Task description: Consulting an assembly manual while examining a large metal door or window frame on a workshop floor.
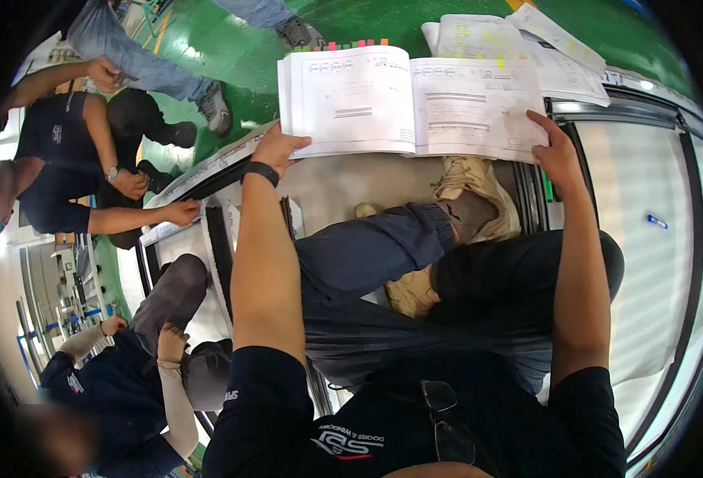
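An open bound book of printed drawings (351, 107) is spread in front of me, with coloured tabs along its top edge. My left hand (274, 150) grips its lower left corner, thumb on the page, a dark band on the wrist. At the lower right corner, my right hand (554, 147) pinches the other page's edge, thumb and fingers closed on it. Below the book my legs are folded, with a beige shoe (483, 195) showing beneath it.
Loose sheets with yellow marks (479, 36) lie beyond the book. Dark-framed white panels (638, 199) surround me, with a blue marker (657, 221) on the right one. Two co-workers sit at the left, and another person's legs (140, 52) stand on the green floor (216, 60).
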A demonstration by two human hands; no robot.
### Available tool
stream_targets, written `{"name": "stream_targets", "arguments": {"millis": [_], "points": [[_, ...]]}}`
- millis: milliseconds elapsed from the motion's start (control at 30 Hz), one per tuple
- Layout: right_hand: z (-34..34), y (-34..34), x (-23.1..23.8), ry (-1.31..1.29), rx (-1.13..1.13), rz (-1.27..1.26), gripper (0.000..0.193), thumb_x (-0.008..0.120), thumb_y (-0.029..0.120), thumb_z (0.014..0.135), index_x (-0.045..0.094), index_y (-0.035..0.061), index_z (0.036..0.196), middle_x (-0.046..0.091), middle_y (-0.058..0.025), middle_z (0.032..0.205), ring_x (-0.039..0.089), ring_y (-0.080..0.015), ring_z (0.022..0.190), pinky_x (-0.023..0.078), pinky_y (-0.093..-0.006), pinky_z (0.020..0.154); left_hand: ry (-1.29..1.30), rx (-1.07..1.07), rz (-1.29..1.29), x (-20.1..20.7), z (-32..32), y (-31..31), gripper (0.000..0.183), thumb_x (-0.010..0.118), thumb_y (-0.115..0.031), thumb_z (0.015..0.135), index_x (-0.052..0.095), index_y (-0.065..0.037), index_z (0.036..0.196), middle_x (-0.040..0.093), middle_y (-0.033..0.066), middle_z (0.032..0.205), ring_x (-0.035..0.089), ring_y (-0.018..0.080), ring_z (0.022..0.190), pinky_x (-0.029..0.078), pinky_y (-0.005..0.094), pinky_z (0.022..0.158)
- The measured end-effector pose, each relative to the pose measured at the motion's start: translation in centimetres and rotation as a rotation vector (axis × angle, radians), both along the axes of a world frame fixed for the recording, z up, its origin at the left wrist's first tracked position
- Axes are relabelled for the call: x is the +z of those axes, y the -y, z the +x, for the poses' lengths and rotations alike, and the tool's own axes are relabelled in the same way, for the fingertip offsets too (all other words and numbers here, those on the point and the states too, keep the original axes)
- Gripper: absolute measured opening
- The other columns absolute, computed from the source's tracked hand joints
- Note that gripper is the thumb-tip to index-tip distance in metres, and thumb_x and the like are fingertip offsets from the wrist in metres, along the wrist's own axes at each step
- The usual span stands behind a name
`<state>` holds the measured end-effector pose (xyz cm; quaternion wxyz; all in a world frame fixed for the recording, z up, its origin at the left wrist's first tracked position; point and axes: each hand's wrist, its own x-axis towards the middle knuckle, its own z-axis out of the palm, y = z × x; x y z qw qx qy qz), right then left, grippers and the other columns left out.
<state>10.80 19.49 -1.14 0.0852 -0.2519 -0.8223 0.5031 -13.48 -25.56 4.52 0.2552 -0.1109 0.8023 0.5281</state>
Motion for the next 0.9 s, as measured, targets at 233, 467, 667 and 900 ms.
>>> {"name": "stream_targets", "arguments": {"millis": [233,467,667,900], "points": [[-2.1,3.9,3.3,-0.342,-0.103,-0.117,0.048,0.068,0.017,0.089,0.058,0.0179,0.136,0.054,-0.0164,0.131,0.062,-0.0289,0.103,0.049,-0.0401,0.090,-0.130,-0.426,0.560,7.5,4.5,-6.7,0.060,0.075,0.002,0.078,0.051,-0.001,0.133,0.065,0.0109,0.122,0.063,0.0228,0.111,0.053,0.0363,0.093],[-2.1,3.8,5.7,-0.200,0.024,-1.299,0.069,0.033,0.062,0.100,0.042,0.0101,0.145,0.055,-0.0172,0.135,0.057,-0.0313,0.118,0.050,-0.0489,0.090,-0.776,-1.078,0.013,0.5,15.3,-20.0,0.069,0.081,-0.030,0.075,0.051,-0.008,0.133,0.054,0.0184,0.134,0.048,0.0376,0.128,0.038,0.0452,0.109],[-1.7,1.3,1.6,0.132,-0.169,-0.873,0.043,0.055,0.030,0.097,0.051,0.0057,0.133,0.067,-0.0142,0.112,0.066,-0.0284,0.100,0.055,-0.0410,0.079,-0.730,-0.989,-0.148,-1.6,15.7,-20.7,0.066,0.078,-0.040,0.076,0.055,-0.014,0.132,0.049,0.0118,0.143,0.038,0.0406,0.134,0.034,0.0492,0.112],[-1.6,0.8,-0.1,0.066,-0.249,-0.392,0.038,0.067,0.014,0.089,0.060,0.0010,0.124,0.070,-0.0090,0.105,0.065,-0.0186,0.090,0.050,-0.0302,0.076,-0.739,-0.798,-0.725,-2.5,11.0,-18.1,0.065,0.067,-0.048,0.086,0.052,-0.008,0.135,0.047,0.0139,0.145,0.035,0.0348,0.139,0.026,0.0480,0.117]]}}
